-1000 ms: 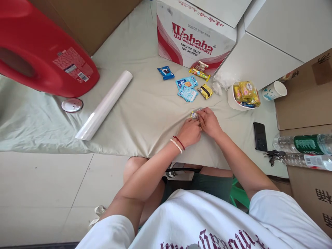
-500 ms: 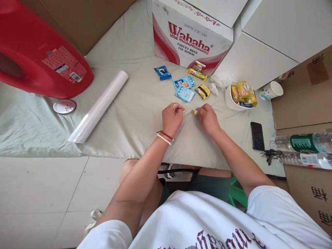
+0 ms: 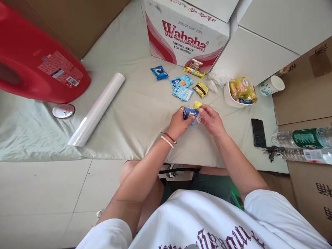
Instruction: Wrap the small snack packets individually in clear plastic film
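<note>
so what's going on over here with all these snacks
A person has both hands together over a cloth-covered table. The left hand holds a blue packet; the right hand is at its right end, seemingly pinching a yellow wrapper. Farther back lie light-blue sachets, with a white tub of packaged snacks to the right.
</note>
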Action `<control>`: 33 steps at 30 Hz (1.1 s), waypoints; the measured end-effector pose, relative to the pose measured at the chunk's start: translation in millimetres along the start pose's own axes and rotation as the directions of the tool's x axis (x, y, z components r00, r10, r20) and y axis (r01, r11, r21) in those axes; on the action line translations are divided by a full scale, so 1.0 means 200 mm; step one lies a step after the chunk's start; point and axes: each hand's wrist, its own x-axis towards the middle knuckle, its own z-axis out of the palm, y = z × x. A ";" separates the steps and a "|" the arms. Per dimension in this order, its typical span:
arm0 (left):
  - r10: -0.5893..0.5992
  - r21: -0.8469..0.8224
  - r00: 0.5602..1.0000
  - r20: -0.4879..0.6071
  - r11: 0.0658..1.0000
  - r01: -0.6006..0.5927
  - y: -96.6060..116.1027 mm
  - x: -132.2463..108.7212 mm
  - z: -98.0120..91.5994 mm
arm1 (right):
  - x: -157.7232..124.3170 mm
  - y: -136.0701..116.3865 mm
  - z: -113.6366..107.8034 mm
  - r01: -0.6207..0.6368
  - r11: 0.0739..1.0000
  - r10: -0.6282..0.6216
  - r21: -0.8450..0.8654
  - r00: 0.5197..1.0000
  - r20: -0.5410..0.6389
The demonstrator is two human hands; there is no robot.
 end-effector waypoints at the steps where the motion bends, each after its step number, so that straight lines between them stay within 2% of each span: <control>1: 0.026 0.112 1.000 0.009 0.993 -0.027 0.01 0.00 0.00 | -0.01 0.01 0.00 0.012 0.997 -0.012 -0.074 1.000 0.001; 2: 0.051 0.193 0.998 0.042 0.980 -0.059 0.01 -0.01 -0.01 | -0.03 0.03 0.00 0.016 0.992 -0.016 -0.127 1.000 -0.001; 4: 0.107 0.250 0.984 0.144 0.958 -0.140 0.02 -0.03 0.00 | -0.05 0.05 -0.04 0.000 0.990 -0.002 -0.141 1.000 -0.020; 7: 0.190 0.212 0.951 0.244 0.947 -0.243 0.01 -0.04 0.02 | -0.08 0.08 -0.22 -0.035 0.998 0.030 -0.044 0.992 -0.122; 10: 0.181 0.202 0.948 0.263 0.950 -0.238 -0.01 -0.04 0.03 | -0.05 0.08 -0.55 0.003 1.000 -0.006 -0.010 0.942 -0.335; 13: 0.150 0.227 0.949 0.279 0.950 -0.216 -0.04 -0.03 0.02 | 0.06 0.06 -0.94 0.107 0.991 -0.130 -0.075 0.864 -0.487; 15: 0.154 0.258 0.941 0.303 0.937 -0.236 -0.04 -0.03 0.02 | 0.16 0.04 -1.14 0.092 0.982 -0.169 -0.167 0.829 -0.533; 17: 0.157 0.295 0.930 0.331 0.920 -0.260 -0.04 -0.03 0.02 | 0.26 0.02 -1.27 0.024 0.962 -0.163 -0.272 0.851 -0.500; 20: 0.159 0.324 0.918 0.365 0.902 -0.285 -0.05 -0.03 0.02 | 0.39 0.03 -1.33 -0.034 0.907 -0.163 -0.419 0.891 -0.424; 24: 0.171 0.321 0.911 0.374 0.898 -0.300 -0.07 -0.02 0.01 | 0.48 0.07 -1.30 -0.037 0.760 -0.275 -0.649 0.886 -0.373; 28: 0.196 0.321 0.900 0.390 0.887 -0.332 -0.09 -0.01 0.00 | 0.47 0.11 -1.31 -0.079 0.649 -0.314 -0.756 0.877 -0.362; 30: 0.206 0.340 0.889 0.408 0.869 -0.358 -0.09 -0.01 -0.01 | 0.46 0.12 -1.35 -0.089 0.669 -0.279 -0.738 0.890 -0.360; 33: 0.205 0.377 0.875 0.439 0.842 -0.386 -0.08 -0.01 -0.02 | 0.45 0.13 -1.40 -0.068 0.749 -0.196 -0.659 0.927 -0.319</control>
